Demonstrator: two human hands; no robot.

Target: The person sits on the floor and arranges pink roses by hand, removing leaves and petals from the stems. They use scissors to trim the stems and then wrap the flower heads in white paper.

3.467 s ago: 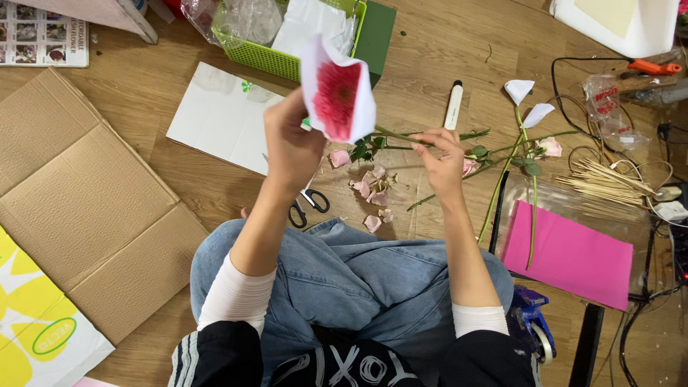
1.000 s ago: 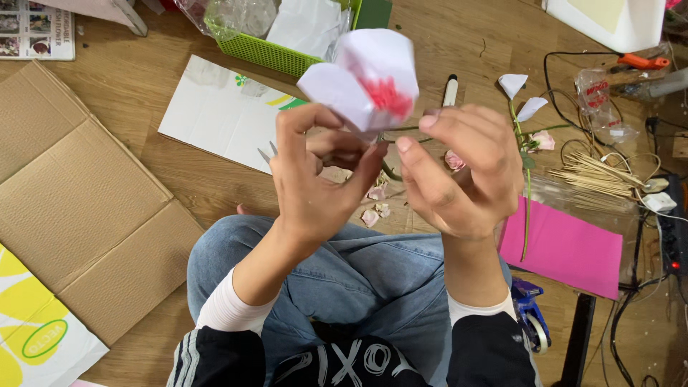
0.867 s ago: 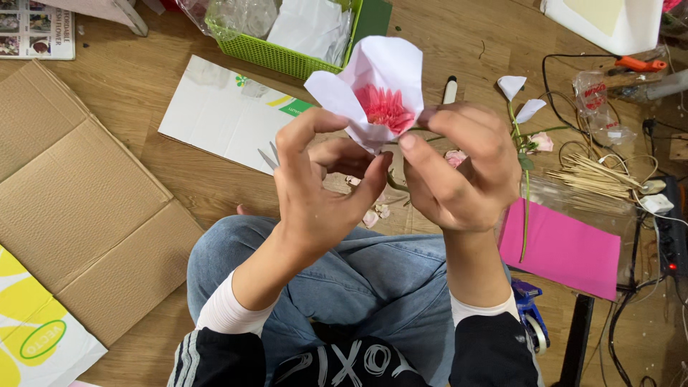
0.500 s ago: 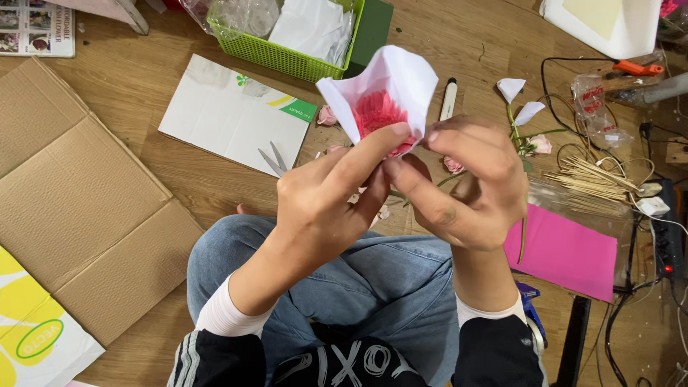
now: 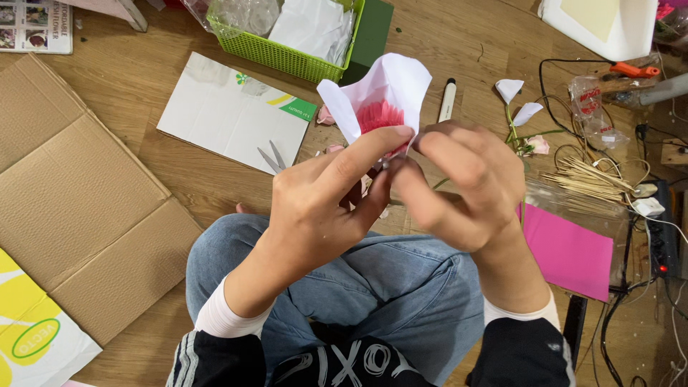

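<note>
A white paper flower with a red-pink centre (image 5: 381, 100) is pinched at its base between both hands, raised above my lap. My left hand (image 5: 326, 193) grips it with thumb and forefinger from the left. My right hand (image 5: 459, 183) closes on the same base from the right, fingers curled. The flower's petals fan upward and open away from me. Scissors (image 5: 271, 158) lie on the wooden floor just left of my left hand, partly hidden by it.
A green basket (image 5: 287, 57) of plastic and paper stands at the top. A white card (image 5: 229, 111), flat cardboard (image 5: 72, 193), a marker (image 5: 447, 99), wooden skewers (image 5: 588, 179), pink paper (image 5: 570, 251) and cables (image 5: 645, 236) lie around.
My right hand came off the floor and joined the left on the flower. Both hands have since drawn closer to the camera, and the flower turned so its petals open upward.
</note>
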